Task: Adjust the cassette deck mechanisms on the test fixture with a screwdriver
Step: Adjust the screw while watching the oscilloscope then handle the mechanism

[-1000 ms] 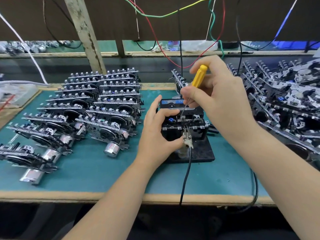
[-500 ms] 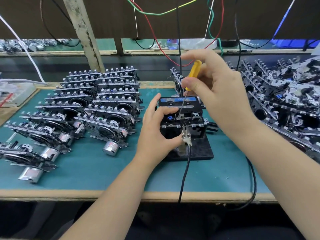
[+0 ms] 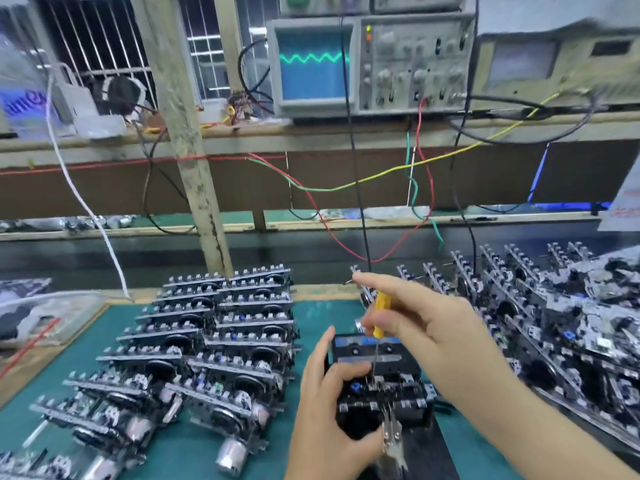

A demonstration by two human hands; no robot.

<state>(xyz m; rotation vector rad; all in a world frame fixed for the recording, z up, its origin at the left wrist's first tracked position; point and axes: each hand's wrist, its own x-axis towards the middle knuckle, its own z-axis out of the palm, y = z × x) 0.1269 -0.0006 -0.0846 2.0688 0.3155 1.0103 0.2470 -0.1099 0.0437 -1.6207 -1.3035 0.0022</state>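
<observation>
Fingers (image 3: 391,320) of the right hand (image 3: 436,337) pinched the yellow screwdriver (image 3: 382,314) above the test fixture (image 3: 377,386); left hand (image 3: 329,410) fingers gripped that fixture's left side.

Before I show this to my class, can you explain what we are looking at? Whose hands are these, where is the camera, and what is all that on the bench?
The camera sits on a worker's head, looking forward over their own hands. The right hand pinches a yellow screwdriver, tip down in a cassette deck mechanism on a black test fixture. The left hand grips that mechanism. More mechanisms stand in rows on the green mat. Above, an oscilloscope shows a wavy green line.
</observation>
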